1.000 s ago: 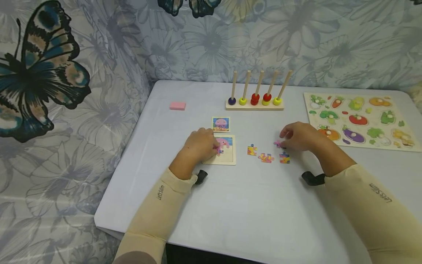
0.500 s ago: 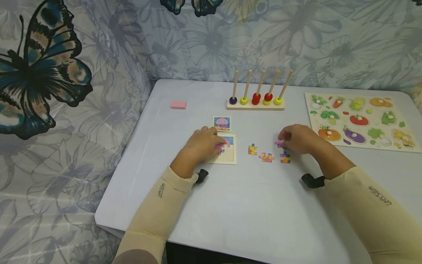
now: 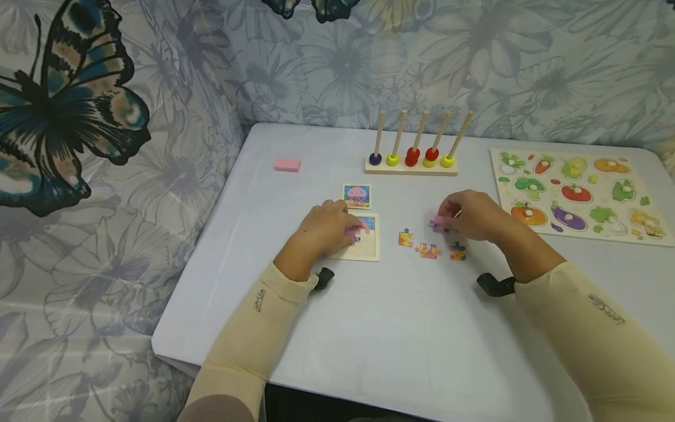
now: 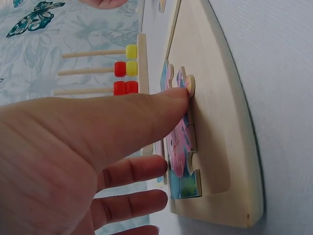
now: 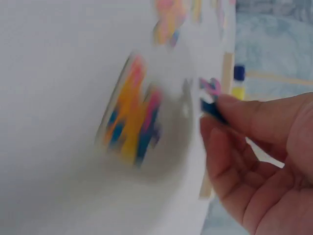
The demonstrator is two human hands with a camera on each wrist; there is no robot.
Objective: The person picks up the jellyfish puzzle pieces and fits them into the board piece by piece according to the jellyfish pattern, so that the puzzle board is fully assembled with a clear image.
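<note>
Tabletop (image 3: 401,316): white-covered, corners rounded. Backdrop (image 3: 343,70): grey-blue floral print, with a large dark butterfly (image 3: 79,111) at left. Along the far side: pink block (image 3: 287,165); five-peg stand (image 3: 411,169) with coloured beads; vegetable board (image 3: 601,190) at right.

Shallow wooden tray (image 3: 371,251): partly filled with joined puzzle pieces, picture card (image 3: 356,196) just beyond it. Left hand (image 3: 324,225): thumb pressing on the joined pieces, other visible fingers extended.

Right hand (image 3: 471,217): pinching one puzzle piece (image 3: 436,224) between thumb and finger, right of the tray. Three loose pieces (image 3: 428,251) on the cloth between tray and right hand.

Obscured: the tray's left part, by the left hand; much of the pinched piece, by fingertips. Nearest loose piece blurred in the right wrist view. Both sleeves (image 3: 590,340) cropped below.
</note>
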